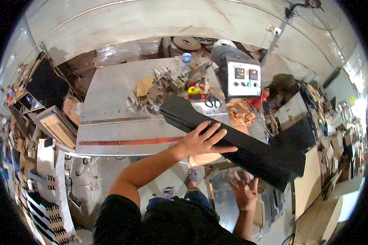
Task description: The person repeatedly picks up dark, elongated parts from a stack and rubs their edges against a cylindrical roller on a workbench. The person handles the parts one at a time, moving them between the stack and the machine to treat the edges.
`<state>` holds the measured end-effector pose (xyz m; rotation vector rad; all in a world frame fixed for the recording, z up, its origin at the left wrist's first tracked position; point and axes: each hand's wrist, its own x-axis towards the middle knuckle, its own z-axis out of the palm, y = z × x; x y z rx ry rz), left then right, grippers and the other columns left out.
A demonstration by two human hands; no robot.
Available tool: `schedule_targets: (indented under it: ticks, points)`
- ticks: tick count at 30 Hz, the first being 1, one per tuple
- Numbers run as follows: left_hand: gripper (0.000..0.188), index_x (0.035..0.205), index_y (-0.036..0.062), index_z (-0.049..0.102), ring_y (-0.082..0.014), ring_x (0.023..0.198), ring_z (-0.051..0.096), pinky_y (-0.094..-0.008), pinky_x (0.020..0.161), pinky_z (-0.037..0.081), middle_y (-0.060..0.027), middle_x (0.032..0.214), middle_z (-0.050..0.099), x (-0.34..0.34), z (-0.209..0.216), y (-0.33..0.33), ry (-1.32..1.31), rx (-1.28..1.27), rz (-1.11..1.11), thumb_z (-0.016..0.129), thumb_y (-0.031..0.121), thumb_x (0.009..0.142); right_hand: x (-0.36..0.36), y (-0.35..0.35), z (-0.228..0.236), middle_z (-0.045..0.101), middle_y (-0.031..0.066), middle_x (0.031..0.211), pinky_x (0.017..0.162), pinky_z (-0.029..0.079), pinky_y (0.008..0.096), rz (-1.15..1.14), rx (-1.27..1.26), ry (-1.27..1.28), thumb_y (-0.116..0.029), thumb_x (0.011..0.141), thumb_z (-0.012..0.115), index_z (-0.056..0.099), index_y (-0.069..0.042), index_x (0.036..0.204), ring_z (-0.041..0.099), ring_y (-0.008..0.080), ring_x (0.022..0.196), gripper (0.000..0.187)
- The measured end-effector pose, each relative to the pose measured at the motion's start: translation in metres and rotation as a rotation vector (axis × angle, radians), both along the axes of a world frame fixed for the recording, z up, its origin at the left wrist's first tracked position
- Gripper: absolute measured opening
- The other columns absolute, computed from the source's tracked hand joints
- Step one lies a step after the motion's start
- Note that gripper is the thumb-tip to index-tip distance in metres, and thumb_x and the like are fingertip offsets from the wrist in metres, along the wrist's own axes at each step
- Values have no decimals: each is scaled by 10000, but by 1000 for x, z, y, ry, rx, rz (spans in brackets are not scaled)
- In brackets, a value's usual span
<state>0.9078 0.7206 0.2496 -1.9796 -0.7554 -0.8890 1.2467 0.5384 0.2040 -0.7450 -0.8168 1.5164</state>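
Observation:
A stack of long, black, shaped boards (pixel 249 149) slants across in front of me, from the table's middle down to the right. My left hand (pixel 204 141) lies across the stack, fingers spread over the upper board and gripping it near the middle. Below the stack's lower right part is my right hand (pixel 245 194), palm up with its fingers apart. Its fingertips come close to the lower edge of the boards; whether they touch cannot be told.
A metal machine table (pixel 110 87) carries a red strip (pixel 131 142), a metal cutter assembly (pixel 161 87), a yellow tape measure (pixel 194 90) and black scissors (pixel 212 101). Behind stands a white control box (pixel 244 79). Brown paper (pixel 241 112) lies at right. Boards (pixel 308 183) lean farther right.

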Motion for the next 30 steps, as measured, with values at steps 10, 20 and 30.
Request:
schedule_targets:
  ticks: [10, 20, 30]
  points:
    - [931, 1725, 550, 328, -286, 1392, 559, -447, 1105, 574, -84, 1547, 469, -14, -54, 74, 94, -104, -106, 779, 159, 1010, 191, 131, 47, 388, 152, 1826, 1169, 451, 764, 66, -598, -92, -883, 950, 609, 399, -238, 1778, 411, 488, 1614, 1070]
    - [984, 1750, 526, 296, -342, 1404, 552, -485, 1155, 545, -125, 1541, 507, -9, -175, 105, 25, -305, -42, 688, 88, 960, 179, 251, -52, 555, 148, 1681, 1217, 490, 633, 192, -517, -224, -534, 970, 792, 503, -100, 1677, 568, 444, 1477, 878]
    - [840, 1762, 563, 233, -397, 1544, 514, -583, 1214, 544, -80, 1702, 488, -23, -224, 128, 172, -522, -20, 588, 257, 1065, 142, 295, -77, 597, 120, 1655, 1331, 382, 547, 256, -465, -153, -424, 942, 856, 572, -89, 1632, 560, 368, 1515, 818]
